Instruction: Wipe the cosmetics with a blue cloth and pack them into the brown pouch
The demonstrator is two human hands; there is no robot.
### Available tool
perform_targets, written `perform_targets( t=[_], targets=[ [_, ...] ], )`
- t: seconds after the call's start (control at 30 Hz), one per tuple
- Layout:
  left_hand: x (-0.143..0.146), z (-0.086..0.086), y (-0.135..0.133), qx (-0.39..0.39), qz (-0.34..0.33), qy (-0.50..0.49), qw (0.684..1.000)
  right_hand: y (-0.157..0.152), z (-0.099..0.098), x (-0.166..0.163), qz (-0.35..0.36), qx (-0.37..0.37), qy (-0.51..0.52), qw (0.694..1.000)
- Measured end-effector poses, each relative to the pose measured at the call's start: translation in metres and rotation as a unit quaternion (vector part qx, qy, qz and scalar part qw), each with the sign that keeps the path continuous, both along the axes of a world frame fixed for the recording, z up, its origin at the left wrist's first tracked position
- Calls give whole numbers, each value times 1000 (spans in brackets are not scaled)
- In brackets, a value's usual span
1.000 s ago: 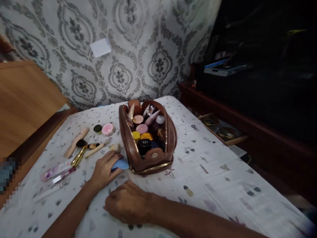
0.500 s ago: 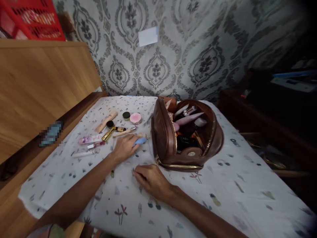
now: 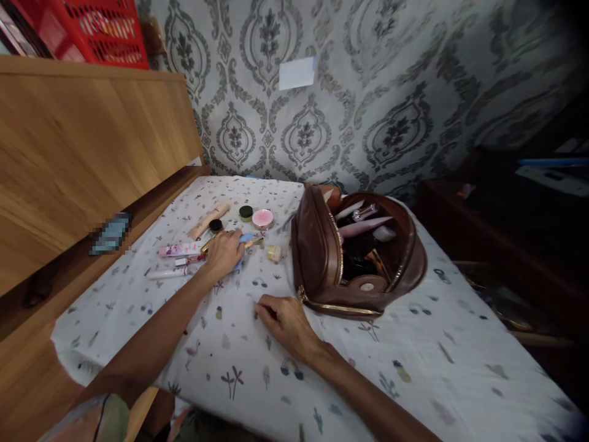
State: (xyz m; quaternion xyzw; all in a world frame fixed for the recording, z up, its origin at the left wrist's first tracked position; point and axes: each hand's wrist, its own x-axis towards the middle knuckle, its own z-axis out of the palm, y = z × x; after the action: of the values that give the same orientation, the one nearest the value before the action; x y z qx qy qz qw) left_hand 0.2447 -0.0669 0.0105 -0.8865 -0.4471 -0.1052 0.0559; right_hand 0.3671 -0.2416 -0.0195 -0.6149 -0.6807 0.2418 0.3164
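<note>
My left hand (image 3: pixel 224 253) is closed over a small light-blue item (image 3: pixel 246 237), whose kind I cannot make out. It is among the cosmetics and partly covers a gold tube and a brush (image 3: pixel 254 242). Close by lie a pink floral tube (image 3: pixel 180 248), a lip gloss (image 3: pixel 188 261), a white tube (image 3: pixel 170 273), a beige tube (image 3: pixel 209 221) and a black-lidded pot (image 3: pixel 215 225). My right hand (image 3: pixel 286 322) rests on the cloth with curled fingers, nothing visible in them. Right of both hands stands an open brown makeup bag (image 3: pixel 317 245), with several cosmetics inside.
A dark-lidded jar (image 3: pixel 246 213) and a round pink compact (image 3: pixel 262 218) sit toward the back. Near the bag is a small cream-coloured jar (image 3: pixel 275 253). A patterned cloth (image 3: pixel 350 393) covers the table. A wooden cabinet (image 3: pixel 92 123) borders the left, topped by a red basket (image 3: pixel 110 34).
My left hand has moved left with the blue item, away from the small cream jar, which is now uncovered. My right hand stays curled on the cloth. The view has shifted slightly.
</note>
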Motion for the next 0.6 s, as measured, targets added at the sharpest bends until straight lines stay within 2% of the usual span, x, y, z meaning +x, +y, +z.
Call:
perform_targets(
  t=[0.4, 0.6],
  targets=[
    [-3, 1, -6, -44, -48, 27, 998, -3, -3, 4, 4, 12, 102, 995],
    [-26, 4, -14, -71, -99, 14, 993, -5, -8, 4, -48, 82, 109, 989]
  ],
)
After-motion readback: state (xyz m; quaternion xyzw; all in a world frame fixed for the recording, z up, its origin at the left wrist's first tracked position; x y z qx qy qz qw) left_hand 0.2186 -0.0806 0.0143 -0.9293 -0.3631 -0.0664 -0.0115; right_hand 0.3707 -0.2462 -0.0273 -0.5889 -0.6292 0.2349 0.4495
